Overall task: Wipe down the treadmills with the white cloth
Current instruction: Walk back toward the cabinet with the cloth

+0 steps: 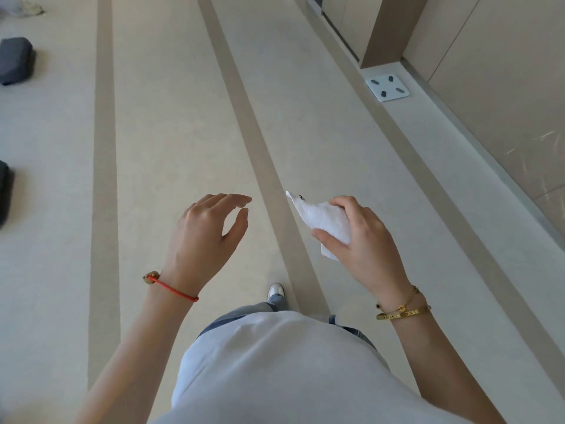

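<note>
Fingers: right hand (363,237) grips white cloth (324,220), half hidden | left hand (201,237) relaxed, empty

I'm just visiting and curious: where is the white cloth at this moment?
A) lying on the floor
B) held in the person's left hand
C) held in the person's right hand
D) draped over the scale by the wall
C: the right hand has its fingers and thumb curled round the white cloth, while the left hand is open and holds nothing.
</note>
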A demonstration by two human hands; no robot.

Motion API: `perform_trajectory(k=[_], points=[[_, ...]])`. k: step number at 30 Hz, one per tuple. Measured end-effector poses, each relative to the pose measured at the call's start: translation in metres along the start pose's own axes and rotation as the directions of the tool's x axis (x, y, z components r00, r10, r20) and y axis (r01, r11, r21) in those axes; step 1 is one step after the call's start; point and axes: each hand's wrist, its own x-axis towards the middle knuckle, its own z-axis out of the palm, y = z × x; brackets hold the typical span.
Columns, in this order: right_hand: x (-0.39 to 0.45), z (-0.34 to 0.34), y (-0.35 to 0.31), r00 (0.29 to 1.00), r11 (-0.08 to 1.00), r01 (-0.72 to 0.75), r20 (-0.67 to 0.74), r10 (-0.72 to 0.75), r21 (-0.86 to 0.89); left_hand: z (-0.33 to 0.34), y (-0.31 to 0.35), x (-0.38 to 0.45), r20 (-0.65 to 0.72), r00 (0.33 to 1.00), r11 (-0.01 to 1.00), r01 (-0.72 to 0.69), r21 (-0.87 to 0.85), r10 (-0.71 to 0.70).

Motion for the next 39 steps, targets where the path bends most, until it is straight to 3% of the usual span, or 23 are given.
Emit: perform_trajectory(k=[14, 28, 39], points=[[0.270, 0.031, 0.043, 0.997, 0.997, -0.074, 0.011, 0.074, -0.010, 0.057, -0.085, 0.278, 0.083, 0.996, 0.999, -0.032, -0.009, 0.033], [0.618, 0.017, 0.104, 0.999, 1.000, 0.010, 0.032, -0.010, -0.016, 0.119, -0.143, 0.590, 0.008, 1.000, 1.000, 0.027, 0.005, -0.027], [0.847, 0.062, 0.132, 0.998, 1.000, 0.008, 0.057, -0.008, -0.009, 0.163, -0.233, 0.807, -0.001, 1.000, 1.000, 0.030, 0.001, -0.030]])
